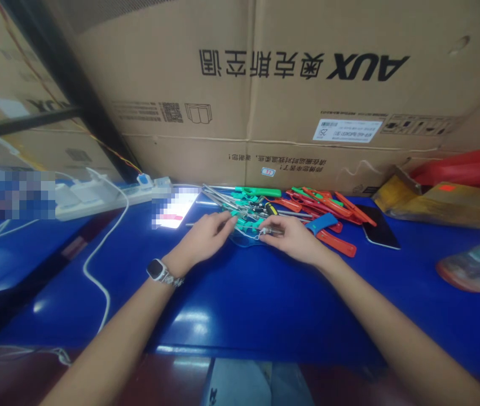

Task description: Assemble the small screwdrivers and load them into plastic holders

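Both my hands rest on a blue table (240, 293) at a pile of small tools (265, 208) with green, teal and red handles and thin metal shafts. My left hand (203, 237), with a watch on its wrist, pinches a teal-handled piece at the near edge of the pile. My right hand (293, 237) has its fingers closed on a thin metal part of the same cluster. The two hands sit a few centimetres apart, fingertips facing each other. What exactly lies between the fingertips is too small to make out.
A big cardboard box (290, 90) stands as a wall behind the table. A white power strip (104, 194) with a white cable (96, 270) lies at the left, a lit phone (176, 211) beside it. A dark phone (377, 228) and plastic bags (472, 265) lie right.
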### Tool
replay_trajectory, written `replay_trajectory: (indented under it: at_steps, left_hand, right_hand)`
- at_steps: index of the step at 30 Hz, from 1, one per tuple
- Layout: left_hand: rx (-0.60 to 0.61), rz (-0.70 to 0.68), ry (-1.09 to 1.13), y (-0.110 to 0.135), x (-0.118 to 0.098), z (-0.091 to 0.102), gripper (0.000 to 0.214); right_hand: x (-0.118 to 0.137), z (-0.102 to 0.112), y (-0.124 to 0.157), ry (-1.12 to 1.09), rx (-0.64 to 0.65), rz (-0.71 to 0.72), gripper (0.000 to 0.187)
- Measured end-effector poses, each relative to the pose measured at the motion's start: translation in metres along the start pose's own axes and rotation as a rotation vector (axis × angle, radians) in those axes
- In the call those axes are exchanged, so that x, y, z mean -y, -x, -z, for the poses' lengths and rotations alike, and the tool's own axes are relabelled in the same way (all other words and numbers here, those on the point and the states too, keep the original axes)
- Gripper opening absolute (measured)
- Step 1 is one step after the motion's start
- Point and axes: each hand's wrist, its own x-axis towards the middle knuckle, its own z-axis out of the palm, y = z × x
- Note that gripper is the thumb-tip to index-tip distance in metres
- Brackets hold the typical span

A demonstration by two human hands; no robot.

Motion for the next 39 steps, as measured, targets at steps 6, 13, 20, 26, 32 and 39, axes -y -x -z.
replay_trajectory:
  at_steps: [6,13,20,26,32,39]
  left_hand:
    - [0.003,-0.041,-0.004,-0.001,0.003,0.000,0.044]
    - [0.066,-0.058,0.115,0.003,0.003,0.001,0.023]
    - [0.031,-0.105,0.050,0.001,-0.007,-0.010,0.037]
    - [0.101,-0.033,0.019,-0.004,-0.015,-0.015,0.024]
    - [0.108,-0.096,0.039,-0.002,-0.012,-0.012,0.019]
    - [0.046,-0.181,0.076,-0.001,-0.010,-0.012,0.016]
  right_hand:
    - [0.003,0.005,0.001,-0.070,0.046,-0.024,0.018]
    - [-0.002,0.004,0.001,-0.073,0.016,-0.004,0.020]
    - [0.002,-0.002,0.002,-0.080,0.007,0.002,0.018]
    - [0.006,-0.005,0.003,-0.140,0.005,-0.009,0.020]
    - [0.002,-0.002,0.004,-0.114,0.028,-0.005,0.016]
    - [0.001,-0.001,0.006,-0.063,0.015,0.022,0.013]
